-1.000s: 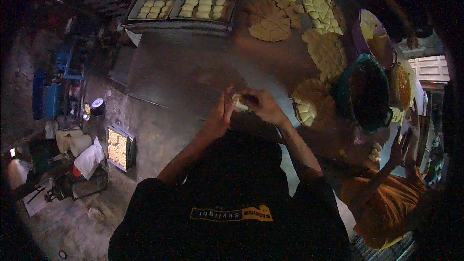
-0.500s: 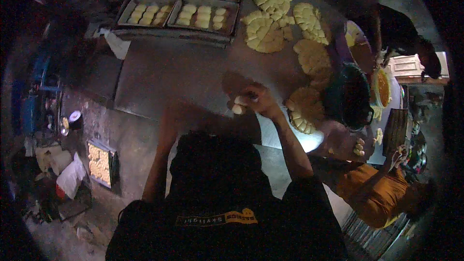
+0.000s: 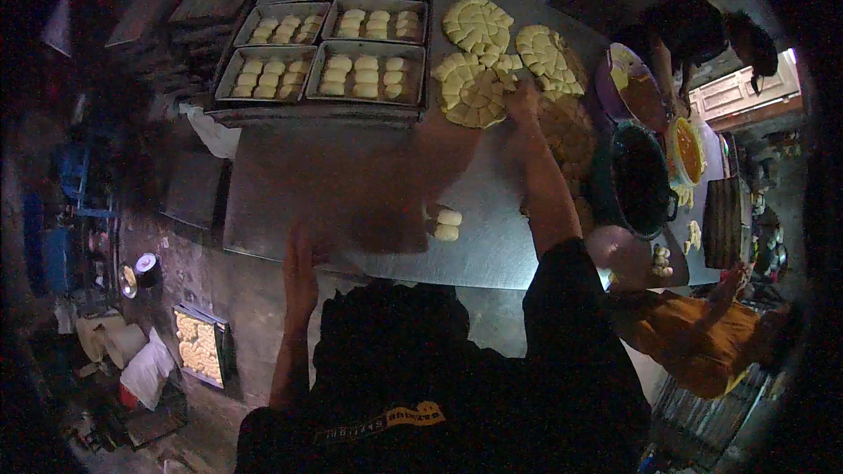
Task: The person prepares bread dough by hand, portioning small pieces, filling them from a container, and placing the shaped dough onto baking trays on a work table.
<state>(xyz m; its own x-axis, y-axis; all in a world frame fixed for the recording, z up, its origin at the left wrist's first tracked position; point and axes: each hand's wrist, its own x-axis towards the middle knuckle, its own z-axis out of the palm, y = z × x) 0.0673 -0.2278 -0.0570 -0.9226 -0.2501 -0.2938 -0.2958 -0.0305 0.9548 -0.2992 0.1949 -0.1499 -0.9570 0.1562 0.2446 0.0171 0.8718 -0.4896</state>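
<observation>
Right hand (image 3: 522, 102) at 1 o'clock, by pale-yellow cut dough round (image 3: 464, 92); left hand (image 3: 300, 254) at 8. Can't tell either grip. I'd part dough gently, no stretching.

Right arm (image 3: 551, 189): one, is reaching far forward, right hand (image 3: 522, 104) foremost. Left hand (image 3: 300, 256): one, is pointing forward, sitting nearer the torso (image 3: 421, 364).

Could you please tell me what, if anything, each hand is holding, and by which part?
Nothing shows in the left hand. The right hand is at the cut dough; whether it grips a piece cannot be told.
</observation>
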